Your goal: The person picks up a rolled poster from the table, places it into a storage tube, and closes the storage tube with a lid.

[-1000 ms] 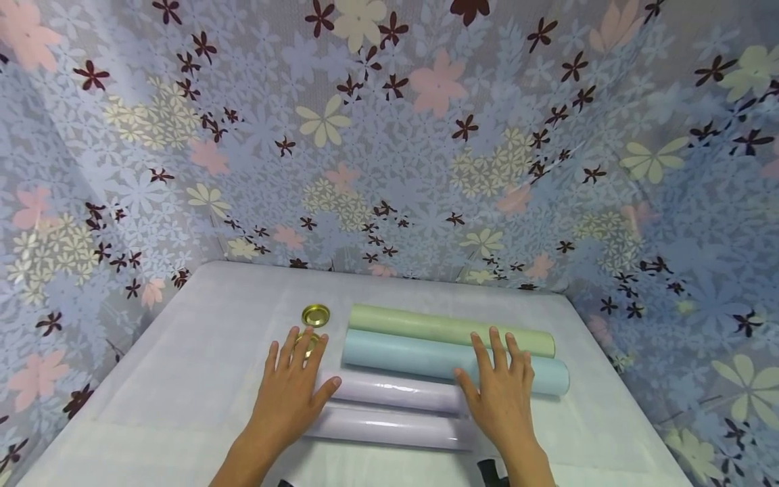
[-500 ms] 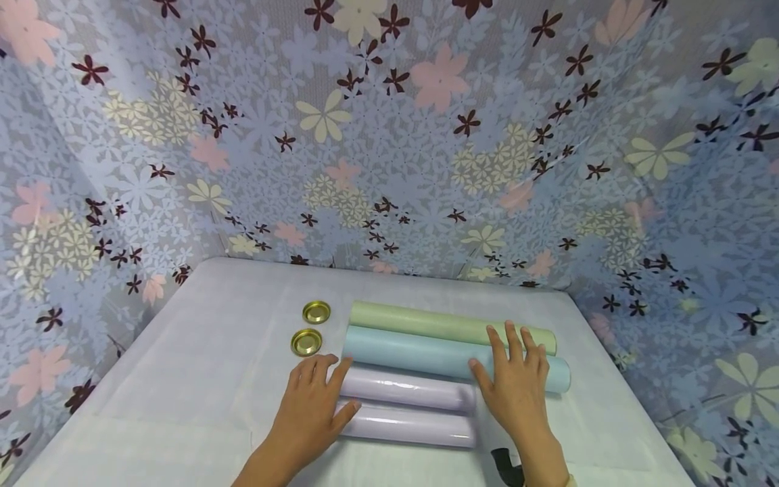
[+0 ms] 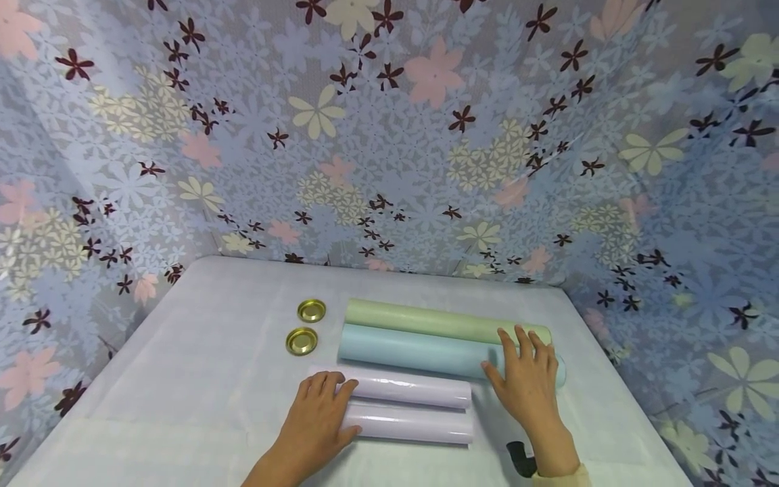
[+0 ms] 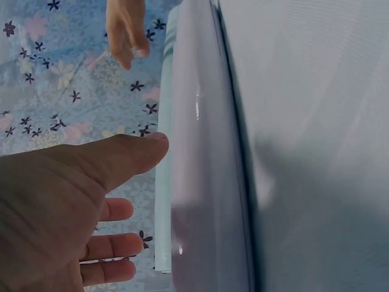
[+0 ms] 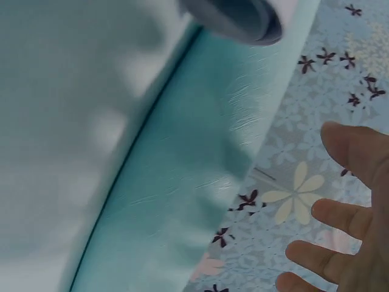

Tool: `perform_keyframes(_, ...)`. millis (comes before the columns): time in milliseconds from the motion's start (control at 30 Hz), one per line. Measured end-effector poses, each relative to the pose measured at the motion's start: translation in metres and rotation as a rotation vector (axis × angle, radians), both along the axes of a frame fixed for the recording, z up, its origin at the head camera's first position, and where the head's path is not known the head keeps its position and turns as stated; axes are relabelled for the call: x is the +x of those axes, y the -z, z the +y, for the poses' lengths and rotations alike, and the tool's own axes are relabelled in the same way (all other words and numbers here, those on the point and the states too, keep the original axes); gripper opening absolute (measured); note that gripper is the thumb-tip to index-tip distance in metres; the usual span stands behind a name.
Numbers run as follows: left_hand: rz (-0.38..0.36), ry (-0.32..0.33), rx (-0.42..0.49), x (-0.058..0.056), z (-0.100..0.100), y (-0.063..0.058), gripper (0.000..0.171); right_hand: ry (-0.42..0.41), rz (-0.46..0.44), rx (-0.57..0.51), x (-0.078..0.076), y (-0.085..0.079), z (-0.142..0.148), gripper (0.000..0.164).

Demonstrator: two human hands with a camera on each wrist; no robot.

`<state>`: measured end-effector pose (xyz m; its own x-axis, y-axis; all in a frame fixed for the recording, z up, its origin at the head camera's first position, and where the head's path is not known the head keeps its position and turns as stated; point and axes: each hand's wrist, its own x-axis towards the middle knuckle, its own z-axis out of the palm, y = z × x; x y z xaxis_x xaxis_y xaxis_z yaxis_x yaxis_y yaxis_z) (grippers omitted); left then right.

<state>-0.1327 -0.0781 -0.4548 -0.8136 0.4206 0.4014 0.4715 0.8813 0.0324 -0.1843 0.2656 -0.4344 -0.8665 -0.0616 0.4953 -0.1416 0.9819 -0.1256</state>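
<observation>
My left hand (image 3: 318, 421) reaches over the left ends of two glossy pale-lilac rolls, the farther roll (image 3: 410, 390) and the nearer roll (image 3: 414, 425). In the left wrist view its thumb (image 4: 137, 155) is extended close to a pale roll (image 4: 203, 134), and its fingers look relaxed. My right hand (image 3: 528, 382) has its fingers spread above the right part of a light-blue roll (image 3: 414, 350). In the right wrist view the fingers are apart, beside the blue roll (image 5: 176, 164) with nothing between them. A light-green roll (image 3: 426, 319) lies behind the blue one.
Two shallow gold-coloured round dishes, the farther dish (image 3: 312, 311) and the nearer dish (image 3: 301, 341), lie left of the rolls. A black curved object (image 3: 520, 460) is by my right wrist. Flowered cloth (image 3: 377, 149) hangs around the white-covered table (image 3: 182, 352).
My left hand has come off the nearer gold dish, moving right and towards me to the lilac rolls' left ends. My right hand has shifted right along the blue roll.
</observation>
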Motion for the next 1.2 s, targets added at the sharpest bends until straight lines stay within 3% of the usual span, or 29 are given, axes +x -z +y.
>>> perform_keyframes(367, 0.022, 0.023, -0.052, 0.0, 0.002, 0.009, 0.066, -0.058, -0.099, 0.068, -0.011, 0.011, 0.014, 0.074)
perform_keyframes(700, 0.058, 0.039, -0.07, 0.0, 0.002, 0.014, 0.065, -0.128, -0.115, 0.146, -0.023, 0.019, 0.023, 0.072)
perform_keyframes(1200, 0.017, 0.021, -0.105, -0.002, 0.003, 0.018, 0.059, -0.167, -0.165, 0.182, -0.034, 0.019, 0.025, 0.07)
